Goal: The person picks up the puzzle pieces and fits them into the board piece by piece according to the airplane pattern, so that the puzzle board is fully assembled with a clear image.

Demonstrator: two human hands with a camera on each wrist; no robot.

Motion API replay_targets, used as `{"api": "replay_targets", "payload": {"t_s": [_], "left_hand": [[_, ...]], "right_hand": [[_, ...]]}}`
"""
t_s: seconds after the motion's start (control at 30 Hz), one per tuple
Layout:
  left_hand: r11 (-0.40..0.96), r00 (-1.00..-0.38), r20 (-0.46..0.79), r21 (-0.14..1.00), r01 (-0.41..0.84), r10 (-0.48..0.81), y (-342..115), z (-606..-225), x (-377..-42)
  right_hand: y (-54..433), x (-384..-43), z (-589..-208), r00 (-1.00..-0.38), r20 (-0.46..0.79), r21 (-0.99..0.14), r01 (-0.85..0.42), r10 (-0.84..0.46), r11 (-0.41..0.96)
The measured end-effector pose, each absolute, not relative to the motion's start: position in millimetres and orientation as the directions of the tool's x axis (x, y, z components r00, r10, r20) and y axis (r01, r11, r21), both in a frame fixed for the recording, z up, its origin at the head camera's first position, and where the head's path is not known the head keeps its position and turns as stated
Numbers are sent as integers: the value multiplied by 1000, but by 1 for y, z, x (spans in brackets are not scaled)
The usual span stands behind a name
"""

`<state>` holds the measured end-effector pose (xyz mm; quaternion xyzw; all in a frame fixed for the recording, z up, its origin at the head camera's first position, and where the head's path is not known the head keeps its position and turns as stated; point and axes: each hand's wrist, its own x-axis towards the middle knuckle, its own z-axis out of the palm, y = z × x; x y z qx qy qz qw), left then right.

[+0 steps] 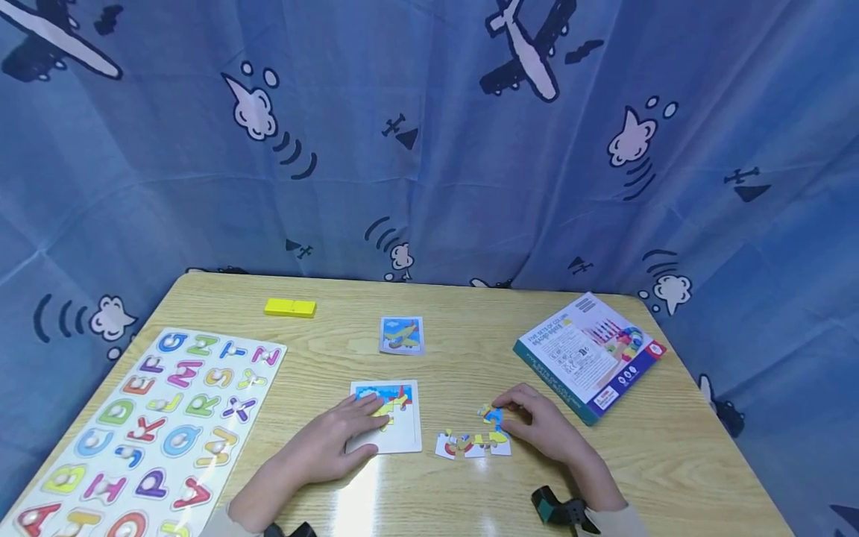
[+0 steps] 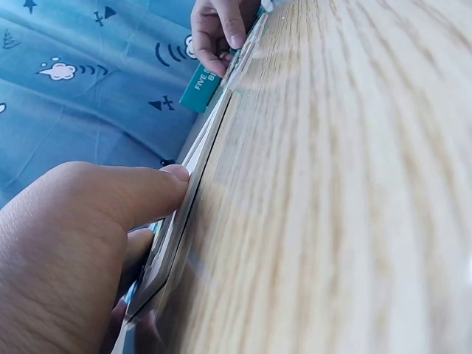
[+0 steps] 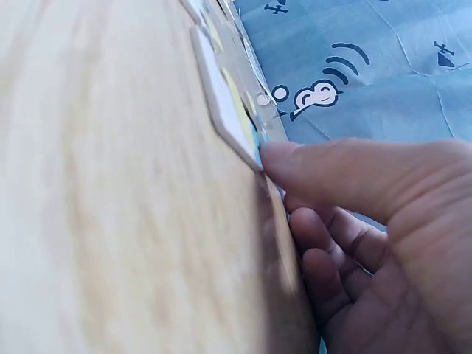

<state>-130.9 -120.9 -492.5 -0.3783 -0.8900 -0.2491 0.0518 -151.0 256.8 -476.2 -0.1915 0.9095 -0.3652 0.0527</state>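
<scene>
A square jigsaw board with a white frame lies at the table's middle, its upper part filled with blue, yellow and red picture pieces. My left hand rests across its left side, fingers stretched over the picture and thumb at the near edge. To the right, several loose puzzle pieces lie in a group. At the group's upper right, my right hand pinches a blue-and-yellow puzzle piece between thumb and forefinger, low at the tabletop. In the right wrist view the thumb partly hides the pieces.
A small picture card of a yellow plane lies beyond the board. At the back left is a yellow block. A letter board covers the left side; a boxed set lies at the right. Behind hangs a blue curtain.
</scene>
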Motion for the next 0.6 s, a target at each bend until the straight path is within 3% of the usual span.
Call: {"api": "replay_targets", "payload": {"t_s": [0.33, 0.6], "left_hand": [[594, -713, 273, 407, 694, 646, -121, -492, -130], [577, -695, 307, 396, 714, 650, -120, -493, -132]], "right_hand": [[245, -149, -472, -954, 40, -699, -241, -299, 674], [223, -147, -461, -926, 42, -652, -310, -375, 692]]}}
